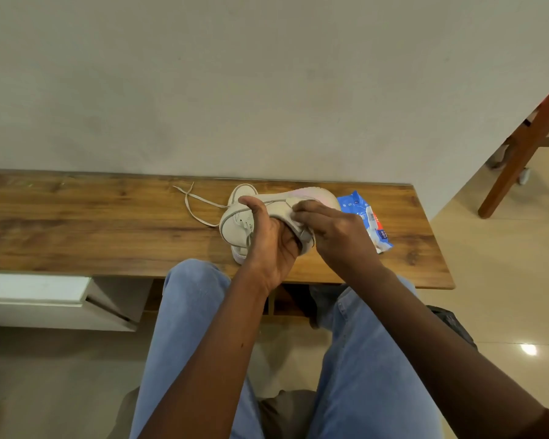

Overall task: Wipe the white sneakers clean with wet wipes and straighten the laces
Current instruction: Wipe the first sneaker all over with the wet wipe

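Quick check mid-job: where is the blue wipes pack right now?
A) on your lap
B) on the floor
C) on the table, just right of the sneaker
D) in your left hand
C: the wipes pack lies on the table just right of the sneaker, partly behind the right hand, which holds a wipe against the sneaker; the left hand grips the sneaker, not the pack.

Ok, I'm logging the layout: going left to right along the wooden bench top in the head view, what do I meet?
Loose shoelace → left hand gripping the white sneaker → right hand → blue wet-wipes pack.
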